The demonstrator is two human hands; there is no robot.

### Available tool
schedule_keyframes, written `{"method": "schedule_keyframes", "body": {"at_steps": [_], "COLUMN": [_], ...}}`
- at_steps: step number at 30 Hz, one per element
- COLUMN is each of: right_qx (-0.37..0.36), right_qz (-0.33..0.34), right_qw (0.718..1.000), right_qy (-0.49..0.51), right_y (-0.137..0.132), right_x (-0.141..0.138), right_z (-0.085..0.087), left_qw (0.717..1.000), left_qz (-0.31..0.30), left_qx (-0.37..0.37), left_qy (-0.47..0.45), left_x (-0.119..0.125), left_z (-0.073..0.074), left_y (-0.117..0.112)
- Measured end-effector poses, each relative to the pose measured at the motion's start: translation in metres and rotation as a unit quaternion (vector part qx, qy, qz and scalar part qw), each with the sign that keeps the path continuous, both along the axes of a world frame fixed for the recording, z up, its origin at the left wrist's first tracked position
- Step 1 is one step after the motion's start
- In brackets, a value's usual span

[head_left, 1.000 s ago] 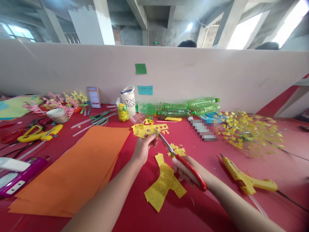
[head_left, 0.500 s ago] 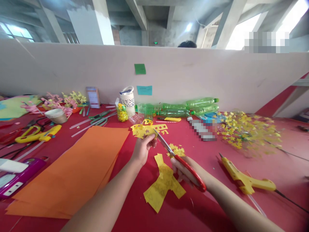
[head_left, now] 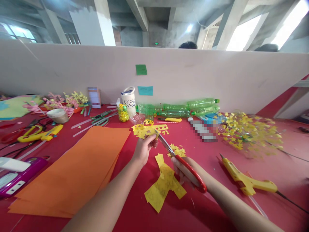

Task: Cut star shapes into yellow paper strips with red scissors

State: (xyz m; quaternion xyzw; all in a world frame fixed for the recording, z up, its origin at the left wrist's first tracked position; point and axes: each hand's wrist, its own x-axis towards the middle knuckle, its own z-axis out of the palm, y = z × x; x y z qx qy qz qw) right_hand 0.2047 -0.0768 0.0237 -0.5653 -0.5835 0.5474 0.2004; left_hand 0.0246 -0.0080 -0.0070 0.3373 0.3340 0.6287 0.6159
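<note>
My left hand [head_left: 144,149] pinches a piece of yellow paper [head_left: 154,132] between thumb and fingers. In my right hand [head_left: 184,169] is a pair of scissors [head_left: 180,160] with red handles, its blades reaching up to the paper at my left fingertips. Whether the blades are fully closed is hard to make out. Behind my left hand lie yellow paper scraps [head_left: 140,130] with star-shaped holes. A small heap of cut yellow stars [head_left: 178,150] rests just beyond the scissors. Nearer to me are overlapping yellow strips [head_left: 161,187] marked with star outlines.
Orange sheets [head_left: 79,170] spread across the left, beside a purple device [head_left: 26,175]. One yellow glue gun [head_left: 246,177] lies at right, another [head_left: 42,133] at far left. Green bottles [head_left: 190,108], a white cup [head_left: 128,101] and a star bouquet [head_left: 246,132] stand along the back.
The whole view has shifted very slightly. Both hands, the scissors and the yellow paper keep almost the same positions.
</note>
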Motion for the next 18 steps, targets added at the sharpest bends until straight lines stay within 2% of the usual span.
{"method": "schedule_keyframes", "body": {"at_steps": [9,18], "right_qx": [0.004,-0.001], "right_qz": [-0.016,-0.028], "right_qw": [1.0,1.0], "right_qy": [-0.006,0.001], "right_y": [-0.0002,0.0041], "right_x": [-0.0002,0.0024], "right_z": [0.0021,-0.0059], "left_qw": [1.0,0.999], "left_qz": [-0.004,0.012], "left_qx": [-0.003,-0.022], "left_qy": [-0.003,-0.025], "left_x": [-0.0015,-0.0023], "left_z": [-0.0011,0.0036], "left_y": [0.0009,0.0021]}}
